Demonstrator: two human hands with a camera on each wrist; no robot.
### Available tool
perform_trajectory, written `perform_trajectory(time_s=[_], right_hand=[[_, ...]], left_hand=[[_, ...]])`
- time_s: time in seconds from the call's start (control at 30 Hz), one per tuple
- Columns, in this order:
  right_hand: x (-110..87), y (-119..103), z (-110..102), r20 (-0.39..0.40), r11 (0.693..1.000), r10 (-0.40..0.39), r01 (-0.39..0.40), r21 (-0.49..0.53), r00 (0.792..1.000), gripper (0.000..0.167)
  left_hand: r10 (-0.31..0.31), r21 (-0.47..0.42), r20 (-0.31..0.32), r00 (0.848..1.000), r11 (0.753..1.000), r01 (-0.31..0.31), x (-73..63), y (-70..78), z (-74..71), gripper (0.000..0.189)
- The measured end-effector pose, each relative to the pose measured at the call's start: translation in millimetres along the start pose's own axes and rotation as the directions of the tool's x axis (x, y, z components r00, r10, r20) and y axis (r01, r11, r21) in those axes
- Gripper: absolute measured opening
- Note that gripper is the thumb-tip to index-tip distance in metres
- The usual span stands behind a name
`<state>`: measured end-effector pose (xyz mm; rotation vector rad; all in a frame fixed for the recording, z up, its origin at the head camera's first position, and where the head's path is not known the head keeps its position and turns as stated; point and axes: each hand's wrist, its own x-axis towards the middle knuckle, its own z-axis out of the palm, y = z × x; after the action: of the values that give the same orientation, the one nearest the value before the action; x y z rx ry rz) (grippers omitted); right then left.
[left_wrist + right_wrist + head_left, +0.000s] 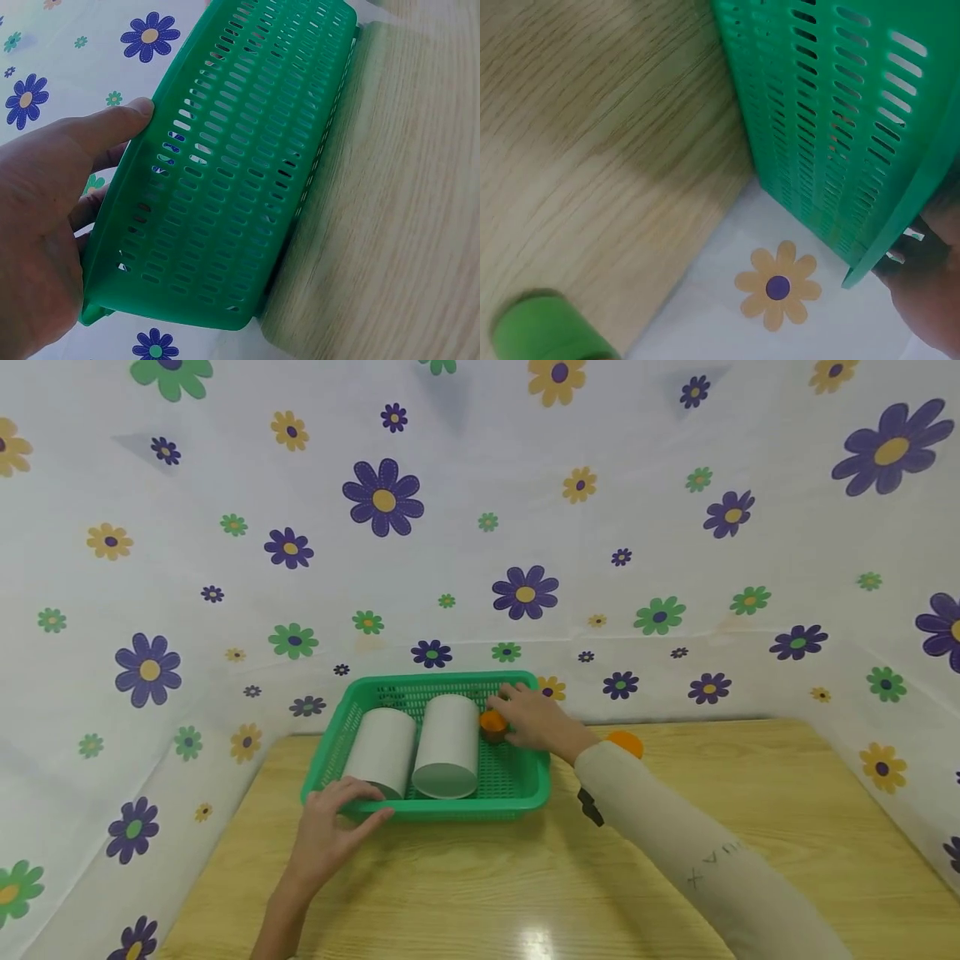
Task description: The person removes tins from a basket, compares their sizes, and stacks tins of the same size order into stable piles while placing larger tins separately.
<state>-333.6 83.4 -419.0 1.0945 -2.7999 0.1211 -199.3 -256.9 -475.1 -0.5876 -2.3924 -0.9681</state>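
Gripping green basket [465, 807]: left fingers [120, 126] | orange object [492, 727] beside right fingers [517, 697], grip unclear

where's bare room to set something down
Bare table lies in front of the basket and right of the right sleeve. The basket's near right corner is free; white cylinders and an orange item by the right hand crowd the rest.
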Motion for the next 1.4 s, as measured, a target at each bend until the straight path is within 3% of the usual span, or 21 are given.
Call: perform_trajectory(time_s=[0.2, 0.3, 0.6, 0.9, 1.13, 1.4], right_hand=[[17.2, 3, 5, 0.042, 1.000, 0.006, -0.006, -0.004, 0.999, 0.053], [26.2, 5, 7, 0.098, 0.999, 0.041, -0.037, -0.038, 0.994, 0.057], [39.1, 4, 14, 0.234, 0.990, 0.104, -0.079, -0.117, 0.967, 0.064], [45.6, 2, 26, 0.334, 0.984, 0.134, -0.084, -0.159, 0.933, 0.059], [46.9, 0, 30, 0.314, 0.994, 0.082, -0.054, -0.096, 0.946, 0.051], [37.6, -6, 20, 0.246, 0.999, -0.013, 0.021, -0.030, 0.969, 0.040]], left_hand=[[0.010, 0.005, -0.013, 1.000, 1.000, -0.010, 3.0, -1.1, -1.6, 0.024], [0.010, -0.005, -0.016, 1.000, 1.000, -0.010, 4.5, -1.2, -0.8, 0.024], [0.013, -0.031, -0.009, 1.000, 0.999, -0.013, 2.7, 1.0, 2.1, 0.024], [0.008, -0.023, 0.004, 1.000, 1.000, -0.008, 3.1, 1.8, 0.7, 0.024], [0.002, -0.030, 0.014, 1.000, 1.000, -0.002, 1.6, -0.3, -1.7, 0.024], [-0.001, -0.007, 0.010, 1.000, 1.000, 0.001, 0.9, -2.9, -2.4, 0.024]])
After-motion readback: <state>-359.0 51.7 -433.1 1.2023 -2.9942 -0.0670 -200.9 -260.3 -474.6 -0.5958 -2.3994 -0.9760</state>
